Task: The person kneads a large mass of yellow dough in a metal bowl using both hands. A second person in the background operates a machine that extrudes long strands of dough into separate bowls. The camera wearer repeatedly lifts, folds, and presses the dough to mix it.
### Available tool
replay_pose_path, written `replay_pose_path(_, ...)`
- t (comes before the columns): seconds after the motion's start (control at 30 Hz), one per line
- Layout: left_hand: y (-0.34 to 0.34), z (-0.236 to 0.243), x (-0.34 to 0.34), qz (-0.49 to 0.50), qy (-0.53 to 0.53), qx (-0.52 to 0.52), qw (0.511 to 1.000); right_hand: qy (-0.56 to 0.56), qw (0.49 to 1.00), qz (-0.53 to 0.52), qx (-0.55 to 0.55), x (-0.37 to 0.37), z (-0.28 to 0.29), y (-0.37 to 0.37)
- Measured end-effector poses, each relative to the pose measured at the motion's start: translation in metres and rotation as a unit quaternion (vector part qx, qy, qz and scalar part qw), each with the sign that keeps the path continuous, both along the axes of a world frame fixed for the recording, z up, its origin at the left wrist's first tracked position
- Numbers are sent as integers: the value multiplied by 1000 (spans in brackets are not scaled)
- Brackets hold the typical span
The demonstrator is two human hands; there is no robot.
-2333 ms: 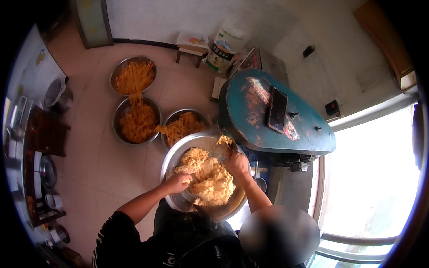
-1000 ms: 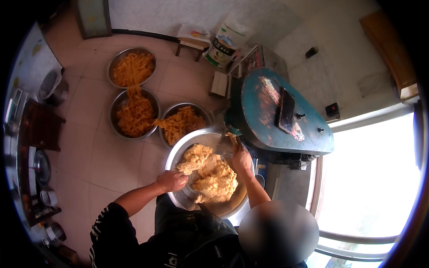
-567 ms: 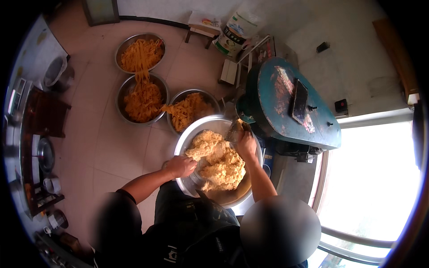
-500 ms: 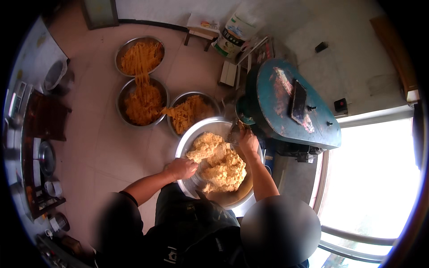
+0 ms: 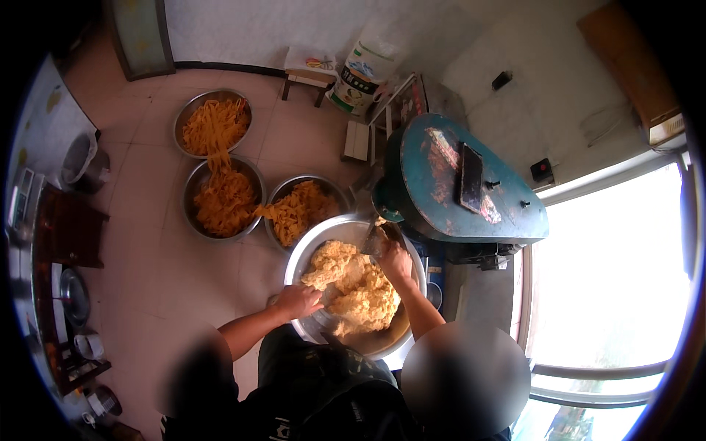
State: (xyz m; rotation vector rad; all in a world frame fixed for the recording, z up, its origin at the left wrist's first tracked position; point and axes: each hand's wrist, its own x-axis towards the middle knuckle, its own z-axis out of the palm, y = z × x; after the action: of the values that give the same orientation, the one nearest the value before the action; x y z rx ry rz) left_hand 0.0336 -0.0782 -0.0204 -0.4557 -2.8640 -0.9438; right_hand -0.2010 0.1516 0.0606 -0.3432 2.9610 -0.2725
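A wide metal bowl (image 5: pixel 296 259) in front of me holds crumbly, pale yellow dough (image 5: pixel 365 300) in rough clumps. At the bowl's left side, my left hand (image 5: pixel 298 301) is closed over the rim, its fingertips beside the dough. My right hand (image 5: pixel 395 259) reaches over the bowl's far right part, just below the round head of a green machine (image 5: pixel 434 184). Its fingers are curled beside a greyish metal part and a small bit of dough (image 5: pixel 380 220). What they grip, if anything, is hidden.
Three metal basins hold orange noodle-like strips (image 5: pixel 213 125) (image 5: pixel 224 198) (image 5: pixel 300 209) on the tiled floor. A dark phone (image 5: pixel 471 176) lies on the machine. A printed sack (image 5: pixel 360 77) and a low stool (image 5: pixel 309 77) stand at the back. Shelving with pots (image 5: pixel 73 298) lines the left; a bright window (image 5: pixel 596 294) is right.
The whole view has shifted, so the room sits lower in the picture. My right hand has come down slightly from the machine's head toward the dough. My left hand stays at the rim.
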Motion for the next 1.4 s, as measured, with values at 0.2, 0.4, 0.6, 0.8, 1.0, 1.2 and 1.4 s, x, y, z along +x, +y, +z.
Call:
replay_pose_path(0.2, 2, -2, -2, -24, -73, -21, 997, -9, 1000, 1, 14, -24, 0, 3)
replay_pose_path(0.4, 11, 8, -10, -25, -67, -12, 997, 8, 1000, 12, -16, -26, -13, 8)
replay_pose_path(0.6, 43, 43, -31, -14, -33, 82, 996, 14, 995, -10, -94, 2, -21, 17)
replay_pose_path(0.8, 89, 98, -138, -26, 43, 84, 995, 78, 989, 64, -107, -35, 1, 19)
replay_pose_path(1.0, 103, 81, -209, -36, 37, -23, 998, -47, 991, 7, -125, -12, 29, 68)
replay_pose_path(1.2, 112, 83, -183, -53, 14, 18, 998, -12, 963, -7, -269, 27, 23, 128)
replay_pose_path(1.4, 142, 12, -98, -96, -241, -42, 965, -64, 944, -65, -316, 72, 25, 141)
